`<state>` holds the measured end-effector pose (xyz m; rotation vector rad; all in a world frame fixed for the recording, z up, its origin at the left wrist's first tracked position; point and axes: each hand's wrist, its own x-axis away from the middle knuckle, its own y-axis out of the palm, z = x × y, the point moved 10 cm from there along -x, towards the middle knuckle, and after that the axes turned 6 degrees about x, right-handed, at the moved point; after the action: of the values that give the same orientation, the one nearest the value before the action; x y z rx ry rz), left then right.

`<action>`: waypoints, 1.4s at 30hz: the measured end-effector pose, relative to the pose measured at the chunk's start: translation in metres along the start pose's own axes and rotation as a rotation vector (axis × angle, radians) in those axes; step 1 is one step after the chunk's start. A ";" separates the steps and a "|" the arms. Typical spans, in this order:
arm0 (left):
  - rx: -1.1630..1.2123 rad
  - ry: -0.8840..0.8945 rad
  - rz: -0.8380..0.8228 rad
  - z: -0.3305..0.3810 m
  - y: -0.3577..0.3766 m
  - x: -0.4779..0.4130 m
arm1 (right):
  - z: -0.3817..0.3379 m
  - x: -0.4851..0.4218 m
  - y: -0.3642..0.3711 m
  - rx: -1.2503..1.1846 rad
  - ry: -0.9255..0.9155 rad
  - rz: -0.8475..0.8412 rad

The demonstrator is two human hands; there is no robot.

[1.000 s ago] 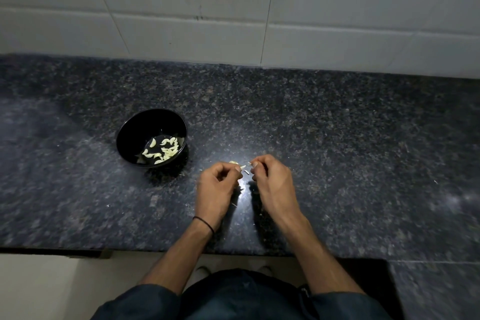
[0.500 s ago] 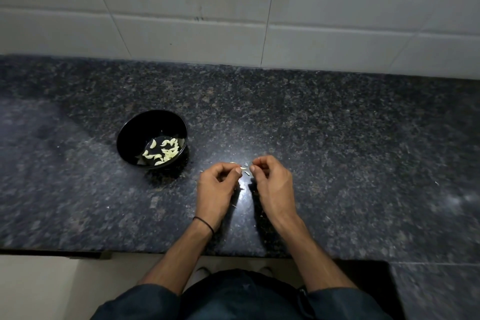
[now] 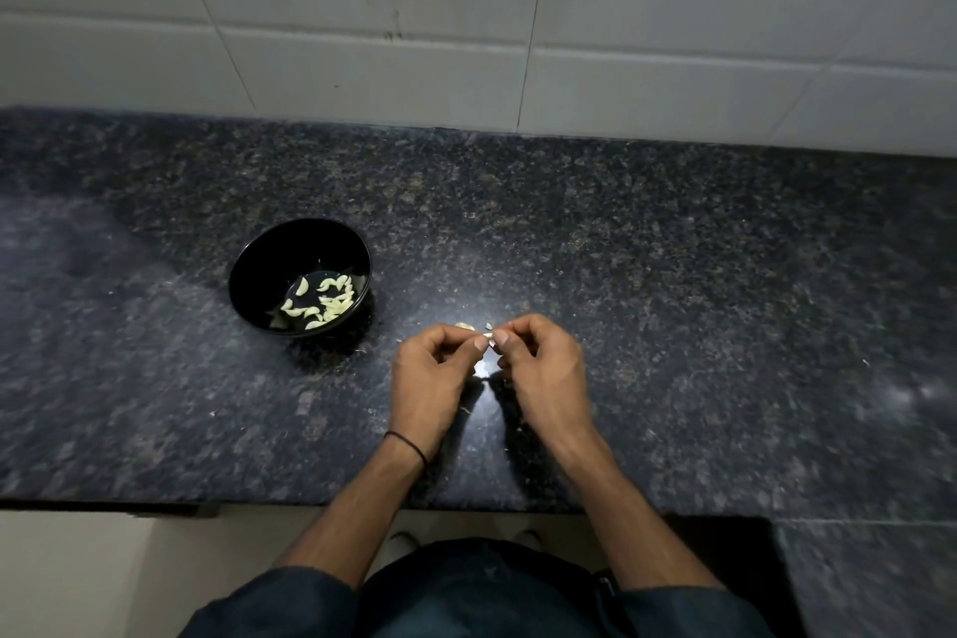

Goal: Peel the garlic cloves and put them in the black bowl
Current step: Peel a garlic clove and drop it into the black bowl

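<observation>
A black bowl stands on the dark granite counter, left of my hands, with several pale peeled garlic cloves at its bottom. My left hand and my right hand meet fingertip to fingertip just above the counter, fingers curled, pinching one small garlic clove between them. Most of that clove is hidden by the fingertips. Another small pale piece lies on the counter just beyond the left fingers.
The speckled granite counter runs wide to both sides, backed by a white tiled wall. Tiny skin flakes lie on the stone between my wrists. The counter's front edge is close to my body.
My two hands have closed the small gap between their fingertips and now touch around the clove. The bowl has not moved.
</observation>
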<state>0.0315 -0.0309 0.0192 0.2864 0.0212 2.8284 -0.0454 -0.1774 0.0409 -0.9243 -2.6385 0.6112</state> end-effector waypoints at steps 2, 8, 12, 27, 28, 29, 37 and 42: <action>-0.036 0.008 -0.004 -0.001 -0.001 0.000 | -0.001 0.001 -0.001 0.011 -0.005 0.013; -0.102 0.057 -0.047 0.004 0.003 0.003 | -0.004 0.006 -0.005 0.046 -0.022 0.051; -0.131 0.068 -0.086 0.004 0.008 0.003 | -0.006 0.009 -0.005 0.018 -0.005 0.046; -0.038 0.116 -0.078 0.010 0.007 0.006 | -0.007 0.014 -0.005 0.011 0.040 0.009; -0.019 0.102 -0.083 0.008 0.007 0.006 | -0.005 0.013 -0.004 -0.015 0.064 0.004; -0.002 0.089 -0.086 0.006 0.007 0.006 | -0.003 0.013 -0.002 -0.046 0.094 -0.006; 0.005 0.053 -0.112 0.004 0.012 0.006 | 0.013 0.013 0.008 -0.112 0.188 -0.035; -0.028 0.030 -0.096 0.004 0.011 0.004 | -0.004 0.017 -0.002 0.068 -0.009 0.019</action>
<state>0.0256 -0.0404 0.0242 0.2303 0.0021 2.7352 -0.0577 -0.1664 0.0469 -0.9302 -2.6020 0.7066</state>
